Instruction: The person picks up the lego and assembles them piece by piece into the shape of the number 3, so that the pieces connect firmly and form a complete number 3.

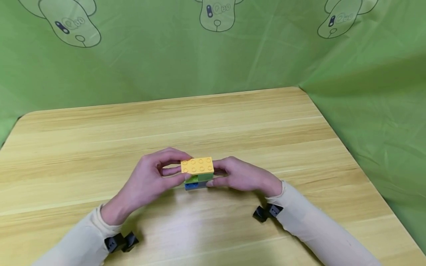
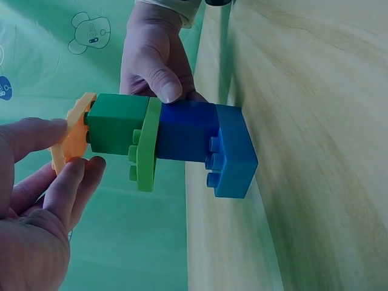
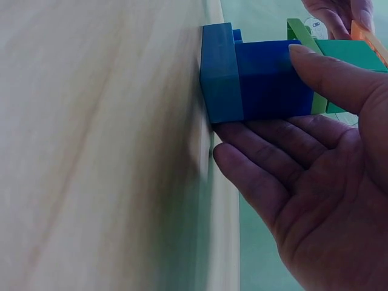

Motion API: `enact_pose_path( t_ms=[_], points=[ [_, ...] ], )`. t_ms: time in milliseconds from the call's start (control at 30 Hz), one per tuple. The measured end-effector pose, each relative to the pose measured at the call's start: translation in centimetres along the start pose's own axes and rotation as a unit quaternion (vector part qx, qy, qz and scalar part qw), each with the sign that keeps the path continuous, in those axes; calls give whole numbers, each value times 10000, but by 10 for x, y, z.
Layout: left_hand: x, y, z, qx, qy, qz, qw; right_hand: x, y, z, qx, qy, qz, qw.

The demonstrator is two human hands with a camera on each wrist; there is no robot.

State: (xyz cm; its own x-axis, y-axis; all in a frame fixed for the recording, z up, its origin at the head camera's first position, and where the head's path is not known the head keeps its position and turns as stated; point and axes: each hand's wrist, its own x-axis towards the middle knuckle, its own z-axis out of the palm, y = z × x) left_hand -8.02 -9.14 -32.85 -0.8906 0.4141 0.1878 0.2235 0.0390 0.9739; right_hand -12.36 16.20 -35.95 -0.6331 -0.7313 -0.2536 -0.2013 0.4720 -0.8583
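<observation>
My left hand pinches a thin yellow toy building brick between thumb and fingers, on top of a stack. In the left wrist view the yellow brick tilts, and studs of the green brick show in the gap under it. Below the green brick come a thin lime brick, a dark blue brick and a lighter blue brick at the tabletop. My right hand steadies the stack from the right, its thumb on the dark blue brick and its fingers along the opposite side.
The stack stands on a wood-grain table. A green cloth with printed bear outlines hangs behind the table and along its right side. Small black devices are strapped at both wrists, over pale sleeves.
</observation>
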Motion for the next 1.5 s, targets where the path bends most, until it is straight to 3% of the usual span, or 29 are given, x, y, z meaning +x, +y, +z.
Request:
enact_pose_path(
  t_ms=[667, 1033, 1500],
  points=[
    [3, 6, -4, 565, -99, -237, 9981, 1, 0, 1, -27, -17, -106, 9999],
    [5, 10, -3, 622, -87, -395, 9972, -6, -9, -4, -582, 168, -145, 9981],
    [5, 10, -4, 621, -153, -368, 9973, -15, -23, -9, -410, 686, -946, 9923]
  ],
)
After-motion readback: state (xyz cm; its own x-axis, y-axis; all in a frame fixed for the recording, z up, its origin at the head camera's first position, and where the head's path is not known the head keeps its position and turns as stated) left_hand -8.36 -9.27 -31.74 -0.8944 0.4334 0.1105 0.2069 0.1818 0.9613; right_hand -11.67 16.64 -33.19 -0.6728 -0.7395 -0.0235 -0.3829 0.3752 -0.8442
